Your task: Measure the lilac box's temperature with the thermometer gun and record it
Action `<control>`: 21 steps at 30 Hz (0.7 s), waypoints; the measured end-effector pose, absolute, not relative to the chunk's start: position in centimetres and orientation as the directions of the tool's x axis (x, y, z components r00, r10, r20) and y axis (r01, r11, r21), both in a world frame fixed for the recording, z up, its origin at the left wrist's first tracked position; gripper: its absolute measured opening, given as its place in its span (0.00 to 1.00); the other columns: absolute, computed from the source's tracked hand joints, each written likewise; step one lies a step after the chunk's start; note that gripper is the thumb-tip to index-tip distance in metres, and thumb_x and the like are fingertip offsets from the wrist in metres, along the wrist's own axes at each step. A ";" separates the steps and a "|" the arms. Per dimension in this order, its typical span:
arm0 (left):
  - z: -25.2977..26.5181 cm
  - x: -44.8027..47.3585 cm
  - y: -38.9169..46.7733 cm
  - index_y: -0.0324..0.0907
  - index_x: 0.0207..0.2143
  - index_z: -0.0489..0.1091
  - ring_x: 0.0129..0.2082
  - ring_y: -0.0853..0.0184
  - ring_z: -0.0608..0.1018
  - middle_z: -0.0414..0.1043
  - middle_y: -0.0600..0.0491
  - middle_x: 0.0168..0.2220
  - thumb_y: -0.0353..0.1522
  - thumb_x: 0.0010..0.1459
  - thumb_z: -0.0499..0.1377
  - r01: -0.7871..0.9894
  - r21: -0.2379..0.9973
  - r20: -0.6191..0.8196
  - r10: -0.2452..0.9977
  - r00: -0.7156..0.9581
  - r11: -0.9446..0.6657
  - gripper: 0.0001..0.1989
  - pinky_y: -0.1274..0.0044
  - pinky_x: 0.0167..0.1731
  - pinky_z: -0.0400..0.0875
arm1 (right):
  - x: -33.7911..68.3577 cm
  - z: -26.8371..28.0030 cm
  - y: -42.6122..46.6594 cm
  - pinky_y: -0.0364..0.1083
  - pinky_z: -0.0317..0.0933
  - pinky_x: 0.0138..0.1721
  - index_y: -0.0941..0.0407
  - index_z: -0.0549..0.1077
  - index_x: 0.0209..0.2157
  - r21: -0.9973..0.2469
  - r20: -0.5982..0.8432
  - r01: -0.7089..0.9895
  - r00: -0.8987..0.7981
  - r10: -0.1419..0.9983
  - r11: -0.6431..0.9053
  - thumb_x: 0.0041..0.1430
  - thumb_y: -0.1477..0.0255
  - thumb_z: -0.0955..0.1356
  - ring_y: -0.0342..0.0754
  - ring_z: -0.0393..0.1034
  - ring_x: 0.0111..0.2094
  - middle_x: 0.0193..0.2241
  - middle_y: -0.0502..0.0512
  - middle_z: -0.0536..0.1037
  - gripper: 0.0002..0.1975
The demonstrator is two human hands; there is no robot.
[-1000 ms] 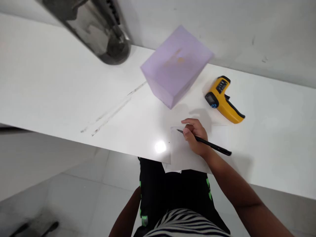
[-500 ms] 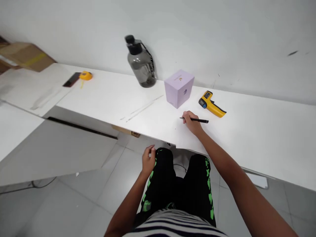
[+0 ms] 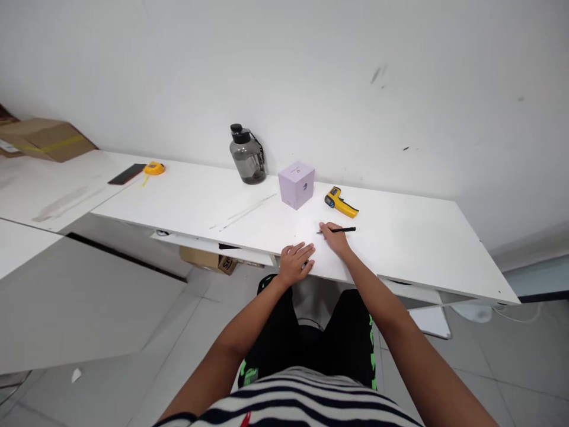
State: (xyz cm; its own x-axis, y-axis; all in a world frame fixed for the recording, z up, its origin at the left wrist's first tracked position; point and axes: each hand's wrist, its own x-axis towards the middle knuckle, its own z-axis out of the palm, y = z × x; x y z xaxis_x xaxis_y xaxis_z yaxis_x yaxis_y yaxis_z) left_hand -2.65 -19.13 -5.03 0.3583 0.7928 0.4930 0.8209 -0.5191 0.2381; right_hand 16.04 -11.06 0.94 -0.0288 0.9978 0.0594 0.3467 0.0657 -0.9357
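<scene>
A slim black pen [image 3: 345, 229] is pinched in my right hand [image 3: 334, 238], its tip close to or on the white surface; I cannot tell whether it touches. My left hand [image 3: 295, 264] lies with fingers spread at the front edge of the white desk [image 3: 413, 243]. Beyond the hands stands a lilac box [image 3: 295, 188] with tapered sides. To its right a yellow and black infrared thermometer [image 3: 342, 203] lies on its side. White paper may lie under my hands, but its outline is too faint to be sure.
A grey water bottle [image 3: 248, 159] with a black cap stands near the wall. Further left are a yellow tape measure [image 3: 153, 168], a dark flat object [image 3: 127, 174] and a cardboard box [image 3: 50, 139]. Another carton [image 3: 207, 259] shows under the desk.
My left hand has come up from beside my knee onto the desk's front edge, fingers spread. The right hand still holds the pen. The head view has shifted, showing the desk's right end.
</scene>
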 end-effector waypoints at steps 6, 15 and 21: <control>-5.6 -2.6 -19.0 0.53 0.56 0.77 0.58 0.58 0.79 0.78 0.54 0.57 0.41 0.66 0.57 0.829 0.229 0.533 0.778 0.332 -0.511 0.19 0.63 0.54 0.63 | 15.2 1.1 -10.9 0.48 0.62 0.39 0.54 0.71 0.21 -0.928 0.057 0.367 -0.046 0.997 0.070 0.56 0.54 0.66 0.50 0.71 0.33 0.24 0.52 0.77 0.19; -6.1 -2.5 -18.8 0.53 0.56 0.76 0.59 0.60 0.79 0.78 0.57 0.58 0.42 0.66 0.57 0.820 0.253 0.542 0.777 0.319 -0.513 0.19 0.64 0.54 0.63 | 15.2 0.7 -11.0 0.49 0.63 0.41 0.54 0.74 0.23 -0.907 0.027 0.418 -0.069 0.997 0.054 0.56 0.56 0.66 0.52 0.73 0.35 0.28 0.55 0.81 0.18; -6.2 -2.4 -18.7 0.55 0.56 0.77 0.59 0.59 0.79 0.78 0.57 0.57 0.41 0.65 0.57 0.811 0.292 0.524 0.794 0.308 -0.507 0.18 0.63 0.55 0.64 | 15.3 0.7 -10.9 0.49 0.63 0.40 0.54 0.75 0.22 -0.892 0.015 0.449 -0.083 0.996 0.051 0.55 0.56 0.67 0.52 0.73 0.35 0.27 0.55 0.81 0.17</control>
State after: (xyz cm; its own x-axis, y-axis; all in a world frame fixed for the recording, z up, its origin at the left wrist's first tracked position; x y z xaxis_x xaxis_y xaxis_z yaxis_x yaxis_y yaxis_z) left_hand -2.40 -18.70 -6.23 0.3078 0.7944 0.5237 0.8113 -0.5066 0.2917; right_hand 15.28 -10.87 0.69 -0.0831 0.9964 0.0148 0.4491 0.0507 -0.8921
